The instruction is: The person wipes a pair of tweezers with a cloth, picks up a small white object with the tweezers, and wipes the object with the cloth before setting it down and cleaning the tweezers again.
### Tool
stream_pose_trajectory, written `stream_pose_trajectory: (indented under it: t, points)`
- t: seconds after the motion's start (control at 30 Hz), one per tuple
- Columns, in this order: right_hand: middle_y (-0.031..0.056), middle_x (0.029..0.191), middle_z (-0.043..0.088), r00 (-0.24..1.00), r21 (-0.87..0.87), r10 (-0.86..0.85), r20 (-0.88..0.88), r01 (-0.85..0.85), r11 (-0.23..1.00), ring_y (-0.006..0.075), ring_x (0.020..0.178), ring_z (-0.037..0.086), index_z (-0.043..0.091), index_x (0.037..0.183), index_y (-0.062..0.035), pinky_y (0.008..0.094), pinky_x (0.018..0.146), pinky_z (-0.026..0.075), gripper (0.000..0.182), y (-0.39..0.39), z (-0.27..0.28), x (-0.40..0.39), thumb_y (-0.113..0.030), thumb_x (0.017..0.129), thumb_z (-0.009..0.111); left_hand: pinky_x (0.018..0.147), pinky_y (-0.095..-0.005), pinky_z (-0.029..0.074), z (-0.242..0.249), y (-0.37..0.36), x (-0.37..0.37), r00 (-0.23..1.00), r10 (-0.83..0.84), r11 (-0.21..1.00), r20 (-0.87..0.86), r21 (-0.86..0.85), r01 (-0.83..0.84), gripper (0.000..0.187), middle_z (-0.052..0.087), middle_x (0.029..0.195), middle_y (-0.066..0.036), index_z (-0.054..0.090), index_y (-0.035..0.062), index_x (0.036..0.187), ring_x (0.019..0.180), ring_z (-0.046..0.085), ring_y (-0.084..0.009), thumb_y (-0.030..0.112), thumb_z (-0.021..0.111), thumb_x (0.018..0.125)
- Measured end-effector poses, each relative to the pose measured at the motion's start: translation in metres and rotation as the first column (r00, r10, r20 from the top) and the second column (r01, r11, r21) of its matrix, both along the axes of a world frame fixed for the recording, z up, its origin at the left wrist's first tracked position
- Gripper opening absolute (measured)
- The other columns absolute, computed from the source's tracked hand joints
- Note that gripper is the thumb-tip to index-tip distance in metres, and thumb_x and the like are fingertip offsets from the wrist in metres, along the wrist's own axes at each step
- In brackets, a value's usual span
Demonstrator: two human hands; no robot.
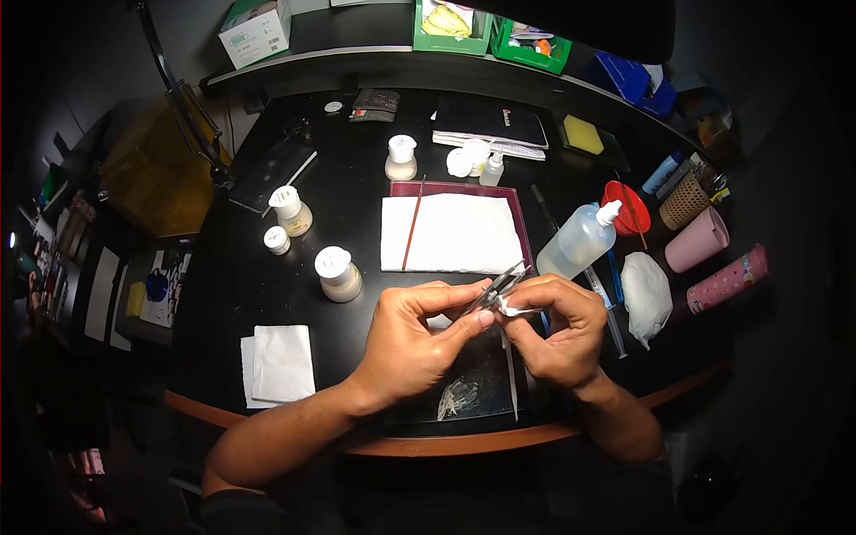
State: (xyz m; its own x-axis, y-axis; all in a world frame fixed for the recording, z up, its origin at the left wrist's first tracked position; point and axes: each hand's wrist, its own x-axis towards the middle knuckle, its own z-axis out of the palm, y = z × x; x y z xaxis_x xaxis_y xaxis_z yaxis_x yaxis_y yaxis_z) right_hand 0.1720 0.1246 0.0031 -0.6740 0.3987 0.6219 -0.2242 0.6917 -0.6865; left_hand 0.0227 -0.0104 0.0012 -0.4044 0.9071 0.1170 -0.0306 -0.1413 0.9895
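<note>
My left hand (410, 334) pinches a slim dark metal tool (492, 292), which looks like tweezers, its narrow end pointing up and to the right. Close against it, my right hand (560, 330) has its fingers closed on a small piece of white tissue (511, 309). The tissue touches the metal tool. Below both hands lies a glass slab (486, 357) with a whitish smear (458, 399), and a thin pale stick-like tool (513, 388) rests along its right side. Just beyond the hands is a folded white paper towel (464, 232) with a thin red-handled brush (414, 223) across it.
Powder jars (339, 274) with white lids stand at left, near folded tissues (283, 364). On the right are a squeeze bottle (578, 241), a red bowl (627, 207), a white cotton wad (646, 299) and pink cups (697, 241). Green bins (452, 43) sit on the back shelf.
</note>
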Motion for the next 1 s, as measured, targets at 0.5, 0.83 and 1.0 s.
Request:
stream_pose_trajectory:
  t: [0.5,0.83,1.0]
  points:
    - [0.0103,0.085,0.07,0.996,0.283,-0.051,-0.072,0.069,0.957,0.0208,0.069,0.067,0.071,0.087,-0.0003,0.0286,0.06,0.053,0.026,-0.009,0.001,-0.003,0.005,0.061,0.074,0.068,-0.0249,0.053,-0.006,0.0,0.001,0.993,0.077,0.996,-0.087,-0.043,-0.081,0.024,0.073,0.086,-0.009,0.075,0.0008,0.106,0.078,0.068,-0.0105,0.0,0.075,0.082]
    - [0.0076,0.083,0.068,0.996,-0.329,-0.084,-0.036,0.067,0.942,0.0097,0.073,0.066,0.068,0.087,0.0022,0.022,0.063,0.052,0.01,-0.018,-0.001,0.0,0.007,0.08,0.072,0.06,-0.0252,0.052,-0.003,0.0,0.005,0.979,0.117,0.991,-0.165,-0.041,-0.125,0.023,0.07,0.081,-0.009,0.076,0.0017,0.103,0.071,0.066,-0.0114,0.001,0.076,0.08]
    - [0.0087,0.086,0.07,0.996,-0.308,-0.082,0.02,0.085,0.948,0.01,0.078,0.068,0.068,0.088,0.0039,0.0214,0.066,0.053,0.009,-0.019,-0.002,-0.002,0.007,0.081,0.073,0.057,-0.0257,0.052,-0.005,-0.001,0.006,0.929,0.19,0.982,-0.317,0.049,-0.184,0.022,0.069,0.078,-0.009,0.076,0.0002,0.101,0.067,0.066,-0.0123,-0.002,0.074,0.079]
